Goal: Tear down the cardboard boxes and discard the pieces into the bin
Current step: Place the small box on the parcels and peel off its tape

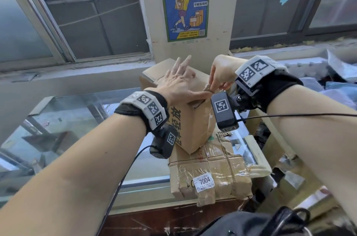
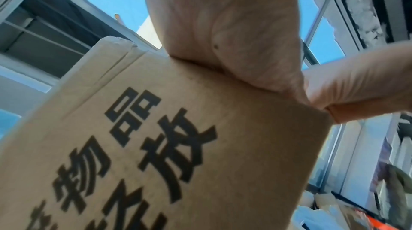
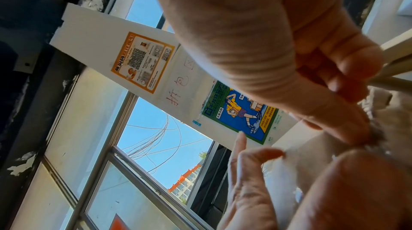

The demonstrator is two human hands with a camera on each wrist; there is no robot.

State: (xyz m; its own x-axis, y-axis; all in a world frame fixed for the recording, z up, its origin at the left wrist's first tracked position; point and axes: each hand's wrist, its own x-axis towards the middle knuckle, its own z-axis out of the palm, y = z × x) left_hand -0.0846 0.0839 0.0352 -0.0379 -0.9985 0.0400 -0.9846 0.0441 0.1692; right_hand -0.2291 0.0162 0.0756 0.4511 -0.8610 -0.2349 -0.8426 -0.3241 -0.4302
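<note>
A brown cardboard box (image 1: 193, 119) with black printed characters stands tilted on top of a taped box (image 1: 210, 170) that carries a "7004" label. My left hand (image 1: 179, 81) lies flat on the upper box's top, fingers spread and thumb along the near edge. In the left wrist view the palm (image 2: 223, 31) presses on the printed face of the cardboard box (image 2: 178, 145). My right hand (image 1: 214, 83) pinches a crumpled strip of tape (image 1: 207, 88) at the top edge of that box. In the right wrist view, thumb and fingers hold the strip of tape (image 3: 376, 133).
Both boxes sit on a glass counter (image 1: 77, 119) below the windows. A pillar with a poster (image 1: 185, 1) stands right behind them. Piled parcels and bags (image 1: 332, 85) fill the right side. A black bag (image 1: 251, 222) lies at the bottom edge. No bin is in view.
</note>
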